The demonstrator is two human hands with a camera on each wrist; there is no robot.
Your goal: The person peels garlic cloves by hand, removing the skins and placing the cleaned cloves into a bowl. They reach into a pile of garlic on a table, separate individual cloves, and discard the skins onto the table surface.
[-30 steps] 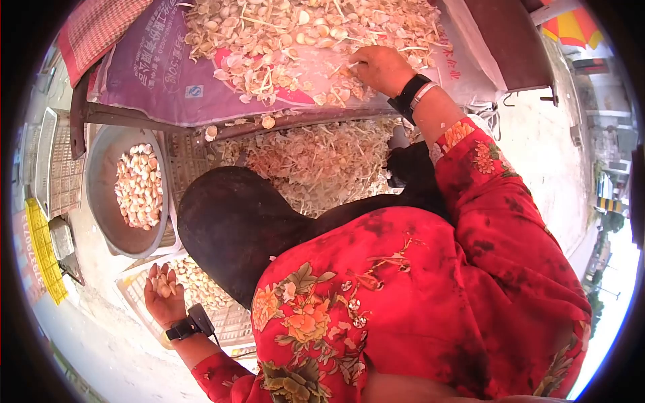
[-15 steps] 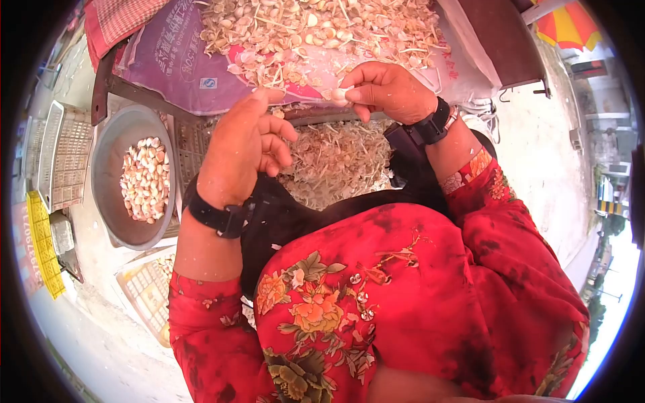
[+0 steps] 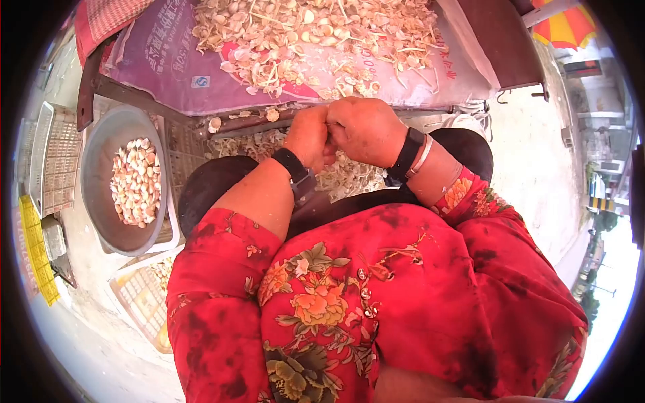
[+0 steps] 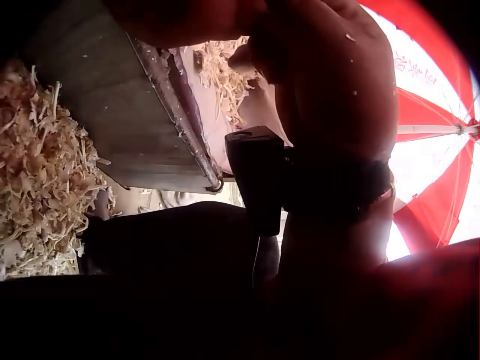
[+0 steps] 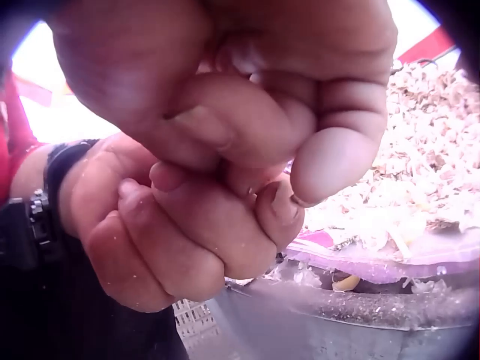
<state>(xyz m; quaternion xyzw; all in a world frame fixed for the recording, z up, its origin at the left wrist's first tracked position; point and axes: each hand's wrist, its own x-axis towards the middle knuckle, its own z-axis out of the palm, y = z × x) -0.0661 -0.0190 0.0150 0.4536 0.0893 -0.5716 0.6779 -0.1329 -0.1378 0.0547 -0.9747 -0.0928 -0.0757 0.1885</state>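
In the head view my left hand (image 3: 308, 138) and right hand (image 3: 367, 131) meet in front of the table edge, thumbs and fingertips together. The right wrist view shows both hands' fingers curled inward and touching, working on a garlic clove that the fingers almost wholly hide. Just beyond them, a heap of garlic cloves and papery skins (image 3: 316, 37) covers the purple printed sack (image 3: 158, 74) on the table. To the left, a grey basin (image 3: 94, 181) holds many pinkish garlic cloves (image 3: 136, 181).
Below the basin sits a pale plastic basket (image 3: 138, 302) with cloves in it. Loose skins (image 4: 45, 172) are piled beneath the table. Another crate (image 3: 57, 158) stands at far left. A metal table edge (image 5: 375, 311) runs close in front of the hands.
My left hand came up from the lower basket, where it held several cloves, to the right hand. The right hand drew back from the heap with a clove, and the hands have now joined.
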